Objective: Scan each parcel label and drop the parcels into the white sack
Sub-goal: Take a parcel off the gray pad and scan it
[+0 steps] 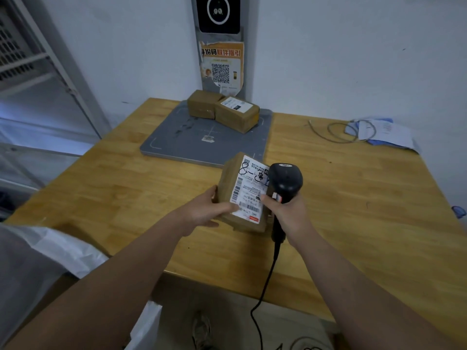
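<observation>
A brown cardboard parcel [228, 183] with a white printed label [249, 190] is held tilted just above the wooden table [126, 188]. My left hand [206, 210] grips its near left corner, thumb on the label. My right hand [288, 210] grips a black corded barcode scanner [285, 180], its head right beside the label's right edge. Two more brown parcels [203, 103] [237, 114] sit side by side on a grey pad [177, 142] at the back. The white sack [50, 253] lies open at the table's near left edge.
A pillar with a black device [218, 13] and a QR poster [222, 66] stands behind the pad. Papers [386, 133] and a looped cable [338, 132] lie at the far right. Metal shelving [30, 66] is on the left. The scanner cord [265, 286] hangs over the front edge.
</observation>
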`<move>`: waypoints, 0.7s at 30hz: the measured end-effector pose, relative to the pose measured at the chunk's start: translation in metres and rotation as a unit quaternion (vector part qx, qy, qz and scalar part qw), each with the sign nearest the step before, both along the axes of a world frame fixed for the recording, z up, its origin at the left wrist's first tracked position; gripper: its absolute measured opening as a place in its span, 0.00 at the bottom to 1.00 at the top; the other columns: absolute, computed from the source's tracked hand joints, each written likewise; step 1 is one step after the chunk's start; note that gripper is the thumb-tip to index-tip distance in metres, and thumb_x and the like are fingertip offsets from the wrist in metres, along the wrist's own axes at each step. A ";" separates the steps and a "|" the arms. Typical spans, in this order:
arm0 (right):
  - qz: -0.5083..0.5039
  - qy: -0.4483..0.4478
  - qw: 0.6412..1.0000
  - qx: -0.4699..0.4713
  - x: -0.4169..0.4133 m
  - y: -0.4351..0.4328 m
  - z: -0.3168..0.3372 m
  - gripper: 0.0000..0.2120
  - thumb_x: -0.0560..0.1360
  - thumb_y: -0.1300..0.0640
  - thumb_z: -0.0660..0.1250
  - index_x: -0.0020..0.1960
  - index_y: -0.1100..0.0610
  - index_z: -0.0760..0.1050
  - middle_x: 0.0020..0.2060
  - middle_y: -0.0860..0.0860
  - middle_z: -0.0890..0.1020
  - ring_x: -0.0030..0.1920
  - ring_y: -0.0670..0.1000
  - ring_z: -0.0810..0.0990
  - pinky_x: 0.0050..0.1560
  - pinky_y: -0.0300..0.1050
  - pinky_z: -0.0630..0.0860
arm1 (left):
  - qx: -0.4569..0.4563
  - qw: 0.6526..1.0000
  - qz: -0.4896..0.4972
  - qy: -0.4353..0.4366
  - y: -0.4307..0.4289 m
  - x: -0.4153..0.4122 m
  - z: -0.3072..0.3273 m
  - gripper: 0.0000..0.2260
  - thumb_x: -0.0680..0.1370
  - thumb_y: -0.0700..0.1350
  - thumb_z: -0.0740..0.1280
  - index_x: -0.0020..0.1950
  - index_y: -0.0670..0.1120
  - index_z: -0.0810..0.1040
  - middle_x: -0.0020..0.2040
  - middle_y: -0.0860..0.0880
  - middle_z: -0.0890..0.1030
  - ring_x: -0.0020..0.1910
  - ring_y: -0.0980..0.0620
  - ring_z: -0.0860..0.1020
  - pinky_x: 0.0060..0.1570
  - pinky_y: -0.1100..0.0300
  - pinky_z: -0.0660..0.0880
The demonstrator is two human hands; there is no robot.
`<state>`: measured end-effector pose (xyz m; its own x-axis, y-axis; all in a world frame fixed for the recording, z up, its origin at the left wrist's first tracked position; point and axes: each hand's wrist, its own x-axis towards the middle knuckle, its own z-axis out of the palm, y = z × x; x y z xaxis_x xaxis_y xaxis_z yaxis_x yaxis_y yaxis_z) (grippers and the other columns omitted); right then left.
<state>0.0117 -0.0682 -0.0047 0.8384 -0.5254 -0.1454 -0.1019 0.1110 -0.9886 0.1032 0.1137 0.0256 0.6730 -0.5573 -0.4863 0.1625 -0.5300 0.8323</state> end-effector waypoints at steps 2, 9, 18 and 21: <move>0.009 -0.005 1.000 -0.016 -0.002 -0.007 0.008 0.16 0.71 0.60 0.75 0.56 0.61 0.75 0.49 0.49 0.84 0.52 0.48 0.83 0.49 0.42 0.79 | -0.013 0.998 0.043 -0.050 0.007 0.011 0.001 0.35 0.72 0.53 0.73 0.76 0.51 0.61 0.65 0.48 0.74 0.58 0.50 0.77 0.58 0.55 0.75; 0.114 -0.032 0.992 0.045 -0.012 -0.023 0.039 0.14 0.66 0.59 0.75 0.50 0.57 0.79 0.40 0.49 0.87 0.44 0.47 0.86 0.43 0.38 0.79 | -0.091 0.985 0.063 -0.134 0.006 0.031 0.035 0.23 0.75 0.46 0.71 0.67 0.55 0.68 0.52 0.46 0.76 0.49 0.49 0.79 0.45 0.60 0.73; 0.145 0.033 0.986 0.079 -0.018 -0.020 0.024 0.22 0.66 0.57 0.76 0.58 0.60 0.78 0.51 0.57 0.85 0.54 0.56 0.84 0.62 0.56 0.76 | -0.088 0.992 0.060 -0.066 -0.013 0.032 0.042 0.24 0.78 0.46 0.68 0.72 0.55 0.66 0.62 0.44 0.75 0.47 0.48 0.82 0.46 0.53 0.79; 0.050 0.021 0.992 0.114 -0.015 -0.014 0.015 0.18 0.70 0.59 0.75 0.59 0.58 0.79 0.51 0.56 0.85 0.53 0.56 0.84 0.60 0.58 0.78 | -0.068 0.977 0.158 -0.127 -0.021 0.026 0.029 0.35 0.76 0.55 0.69 0.78 0.51 0.56 0.75 0.46 0.63 0.69 0.46 0.68 0.65 0.49 0.68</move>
<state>-0.0029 -0.0826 0.0102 0.8748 -0.3897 -0.2877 -0.1650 0.3188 -0.9333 0.1291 0.0929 0.0541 0.9114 -0.3497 -0.2170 0.0789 -0.3689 0.9261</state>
